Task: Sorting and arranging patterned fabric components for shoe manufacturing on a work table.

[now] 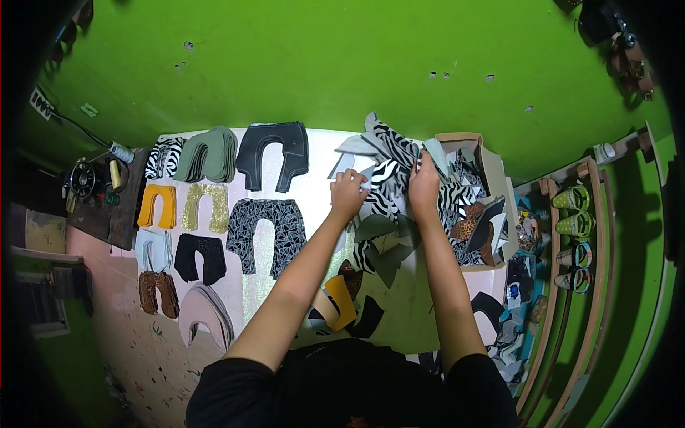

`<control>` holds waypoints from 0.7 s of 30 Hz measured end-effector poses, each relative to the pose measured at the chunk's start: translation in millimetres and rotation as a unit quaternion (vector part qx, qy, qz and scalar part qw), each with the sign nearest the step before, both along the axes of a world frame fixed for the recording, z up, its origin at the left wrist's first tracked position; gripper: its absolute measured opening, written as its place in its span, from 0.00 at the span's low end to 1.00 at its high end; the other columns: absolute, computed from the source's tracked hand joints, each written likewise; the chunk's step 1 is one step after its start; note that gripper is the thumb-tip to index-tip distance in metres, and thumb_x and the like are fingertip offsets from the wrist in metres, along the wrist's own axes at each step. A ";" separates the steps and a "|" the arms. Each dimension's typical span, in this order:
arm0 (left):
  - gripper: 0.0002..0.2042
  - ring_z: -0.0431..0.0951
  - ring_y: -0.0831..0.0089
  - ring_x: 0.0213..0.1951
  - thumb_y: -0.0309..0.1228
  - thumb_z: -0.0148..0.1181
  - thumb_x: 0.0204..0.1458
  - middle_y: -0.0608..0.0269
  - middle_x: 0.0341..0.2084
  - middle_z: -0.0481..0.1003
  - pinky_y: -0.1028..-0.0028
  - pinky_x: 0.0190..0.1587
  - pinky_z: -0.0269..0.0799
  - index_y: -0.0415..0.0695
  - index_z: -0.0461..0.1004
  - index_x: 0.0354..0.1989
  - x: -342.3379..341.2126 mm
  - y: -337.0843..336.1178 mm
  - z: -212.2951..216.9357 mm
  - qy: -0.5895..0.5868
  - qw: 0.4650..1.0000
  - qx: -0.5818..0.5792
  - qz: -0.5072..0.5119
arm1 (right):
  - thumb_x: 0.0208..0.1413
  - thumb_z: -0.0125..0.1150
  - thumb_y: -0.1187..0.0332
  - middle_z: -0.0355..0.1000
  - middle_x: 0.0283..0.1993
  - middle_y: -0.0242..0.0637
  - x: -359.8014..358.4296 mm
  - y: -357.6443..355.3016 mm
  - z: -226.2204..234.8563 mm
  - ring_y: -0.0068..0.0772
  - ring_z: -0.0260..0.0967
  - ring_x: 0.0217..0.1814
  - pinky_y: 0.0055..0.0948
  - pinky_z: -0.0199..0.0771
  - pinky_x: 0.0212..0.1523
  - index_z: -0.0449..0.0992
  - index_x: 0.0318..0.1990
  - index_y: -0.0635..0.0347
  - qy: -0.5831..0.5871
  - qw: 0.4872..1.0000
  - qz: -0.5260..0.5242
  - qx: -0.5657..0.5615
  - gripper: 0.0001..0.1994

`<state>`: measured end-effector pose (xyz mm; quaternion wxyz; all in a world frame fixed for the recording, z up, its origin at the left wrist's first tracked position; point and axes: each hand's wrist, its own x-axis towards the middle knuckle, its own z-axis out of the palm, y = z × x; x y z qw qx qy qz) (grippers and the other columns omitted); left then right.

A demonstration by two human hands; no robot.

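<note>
Over the white table, both my hands are at a loose bunch of zebra-print material scraps [389, 175] with pale grey backs. My left hand [348, 192] is closed on the left edge of the bunch, at a pale piece. At the bunch's right side, my right hand [424, 187] grips the scraps, its fingers partly hidden among them. Just below lie dark grey-green scraps [389, 250], with a mustard-yellow scrap [341, 303] and black offcuts [366, 318] nearer to me. An open cardboard box [497, 171] filled with mixed scraps stands right of my right hand.
Stacks of U-shaped cut pieces line the table's left side, among them green [207, 157], black [272, 157], orange [157, 205] and crackle-patterned [265, 235] ones. A sewing machine [85, 178] stands far left. On the right, a wooden rack [596, 285] holds sandals [574, 225].
</note>
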<state>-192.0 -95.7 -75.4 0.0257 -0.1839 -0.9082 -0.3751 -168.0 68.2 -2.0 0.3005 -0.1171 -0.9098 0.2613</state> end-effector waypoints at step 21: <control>0.05 0.65 0.58 0.49 0.21 0.48 0.46 0.48 0.46 0.67 0.64 0.51 0.59 0.40 0.59 0.28 137.1 -70.6 80.7 -0.071 0.931 0.341 -0.110 | 0.40 0.43 0.86 0.64 0.47 0.51 139.3 -14.2 8.0 0.52 0.62 0.49 0.37 0.63 0.47 0.62 0.52 0.62 -0.116 0.992 0.032 -0.041 0.26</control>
